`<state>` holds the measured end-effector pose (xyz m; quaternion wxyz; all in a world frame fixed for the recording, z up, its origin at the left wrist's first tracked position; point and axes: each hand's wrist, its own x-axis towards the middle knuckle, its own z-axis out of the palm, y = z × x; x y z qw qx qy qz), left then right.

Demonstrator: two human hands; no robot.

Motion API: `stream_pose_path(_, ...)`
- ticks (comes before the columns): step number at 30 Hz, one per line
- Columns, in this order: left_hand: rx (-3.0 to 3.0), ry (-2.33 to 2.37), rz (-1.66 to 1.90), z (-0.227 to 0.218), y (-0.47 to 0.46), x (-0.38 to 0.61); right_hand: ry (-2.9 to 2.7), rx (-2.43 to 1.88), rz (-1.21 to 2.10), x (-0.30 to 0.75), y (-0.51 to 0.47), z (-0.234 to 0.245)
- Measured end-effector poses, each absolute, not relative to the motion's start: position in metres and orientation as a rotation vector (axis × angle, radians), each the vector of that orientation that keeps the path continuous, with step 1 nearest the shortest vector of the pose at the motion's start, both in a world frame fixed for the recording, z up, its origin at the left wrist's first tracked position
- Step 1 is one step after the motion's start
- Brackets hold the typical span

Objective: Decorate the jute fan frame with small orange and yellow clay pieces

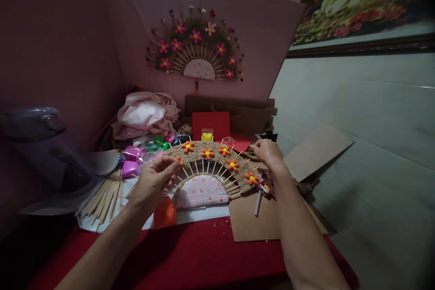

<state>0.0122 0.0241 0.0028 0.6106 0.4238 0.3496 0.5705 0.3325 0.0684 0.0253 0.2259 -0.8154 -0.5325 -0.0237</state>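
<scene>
A half-round fan [226, 161] of twine wound over wooden sticks lies in front of me, with several orange flowers [233, 165] with yellow middles along its band. Its inner half-disc [203, 191] is covered in pink dotted cloth. At the fan's left side is my left hand [157, 180], thumb and fingertips pinched beside an orange flower partly behind them. My right hand [268, 153], also pinched, is above the fan's right side near the stick ends. What either hand's fingertips hold is too small or hidden to name. Orange clay [165, 212] sits below my left hand.
Wooden sticks [105, 199] and packets of coloured clay [131, 167] are at the left. Cardboard [254, 222] lies at the right on a red cloth [204, 253]. Behind stand a bundle of pink fabric [146, 113] and a red box [210, 123]. A similar fan [196, 47] hangs on the pink board.
</scene>
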Motion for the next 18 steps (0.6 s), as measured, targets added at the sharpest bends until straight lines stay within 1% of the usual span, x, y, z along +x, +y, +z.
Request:
stream_pose_path(4, 0.926, 0.759, 1.29, 0.003, 0.023, 0.011, -1.532, -2.346, 0.043, 0.341, 0.073, 0.011)
stream_pose_path(6, 0.913, 0.732, 1.25, 0.004, 0.023, 0.011, -1.548, -2.353, 0.045, 0.339, 0.073, 0.01)
stream_pose_path(12, 0.914, 0.673, 1.213, 0.0, 0.023, 0.01, -1.45, -2.289, -0.183, 0.325, 0.066, 0.024)
stream_pose_path(14, 0.898, 0.683, 1.221, -0.002, 0.023, 0.01, -1.428, -2.183, -0.254, 0.314, 0.064, 0.027)
stream_pose_path(15, 0.892, 0.684, 1.23, -0.003, 0.024, 0.01, -1.421, -2.05, -0.276, 0.306, 0.062, 0.028)
stream_pose_path(16, 0.889, 0.683, 1.241, -0.004, 0.024, 0.011, -1.416, -1.891, -0.258, 0.298, 0.061, 0.028)
stream_pose_path(18, 0.891, 0.685, 1.255, -0.004, 0.024, 0.011, -1.485, -1.553, -0.114, 0.276, 0.057, 0.028)
